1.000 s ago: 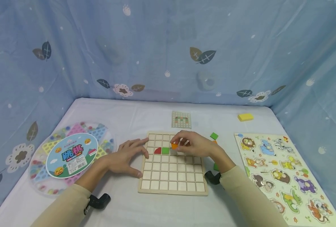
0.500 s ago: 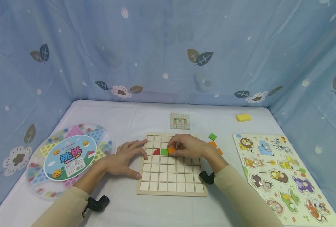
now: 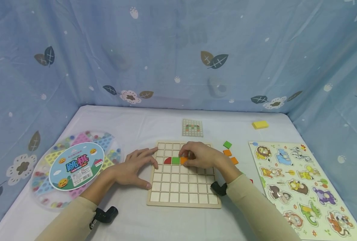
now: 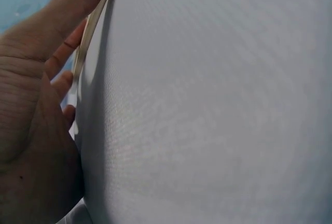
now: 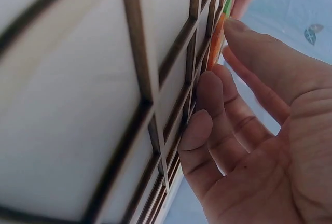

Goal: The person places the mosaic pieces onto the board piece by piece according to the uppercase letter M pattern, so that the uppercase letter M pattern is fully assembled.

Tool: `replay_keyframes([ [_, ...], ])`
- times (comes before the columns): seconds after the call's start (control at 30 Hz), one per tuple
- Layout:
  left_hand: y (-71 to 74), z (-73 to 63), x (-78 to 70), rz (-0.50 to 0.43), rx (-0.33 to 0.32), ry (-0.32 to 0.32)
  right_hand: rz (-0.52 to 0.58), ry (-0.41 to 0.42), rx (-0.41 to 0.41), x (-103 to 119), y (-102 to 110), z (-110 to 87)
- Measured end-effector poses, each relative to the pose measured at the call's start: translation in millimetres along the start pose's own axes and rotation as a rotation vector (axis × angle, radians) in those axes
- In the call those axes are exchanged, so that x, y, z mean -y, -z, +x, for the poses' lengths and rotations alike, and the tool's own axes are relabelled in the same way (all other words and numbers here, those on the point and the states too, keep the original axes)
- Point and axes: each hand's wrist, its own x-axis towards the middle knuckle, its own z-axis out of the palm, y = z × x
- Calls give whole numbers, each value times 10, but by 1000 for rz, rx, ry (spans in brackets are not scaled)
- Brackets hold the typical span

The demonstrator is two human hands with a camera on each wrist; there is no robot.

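Note:
A square wooden grid board (image 3: 174, 205) lies in front of me. In one of its upper rows a red quarter-round tile (image 3: 168, 161), a green square tile (image 3: 175, 160) and an orange square tile (image 3: 183, 160) sit side by side. My right hand (image 3: 200, 155) has its thumb and index finger at the orange tile, pinching it at its cell. In the right wrist view the thumb tip meets that orange tile (image 5: 217, 42), and the other fingertips (image 5: 197, 129) rest over the grid. My left hand (image 3: 133, 169) lies spread along the board's left edge, thumb and fingertips touching the frame.
A small pattern card (image 3: 192, 128) lies behind the board. Loose green (image 3: 227, 144) and orange tiles (image 3: 234, 160) lie to the right, some hidden by the right arm. A round game box (image 3: 76, 167) is at left, an animal puzzle (image 3: 298, 187) at right, a yellow block (image 3: 260, 125) behind.
The orange tile, tilted in my right fingers a second ago, now lies flat beside the green one. My right hand has moved slightly left, uncovering loose orange tiles. The left hand stays put.

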Motion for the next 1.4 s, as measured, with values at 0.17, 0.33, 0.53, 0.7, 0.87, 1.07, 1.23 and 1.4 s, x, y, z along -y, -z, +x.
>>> replay_keyframes([
  [0.17,-1,6,-17,-6,0,-1,-1,-2,1,11,13,-15],
  [0.33,-2,14,-20,-3,2,-5,-1,1,7,14,33,-45],
  [0.53,2,8,-16,0,8,3,45,12,0,-4,84,-118],
  [0.7,5,11,-30,-3,12,9,57,21,-32,-66,168,-260],
  [0.87,11,9,-37,-7,12,8,60,6,-71,-143,257,-415],
  [1.07,14,19,-20,-1,10,1,58,-24,-96,-218,326,-580],
  [1.23,8,17,-21,7,11,20,73,-39,-111,-247,359,-677],
  [1.4,9,4,-26,5,2,19,81,-26,-126,-280,382,-776],
])
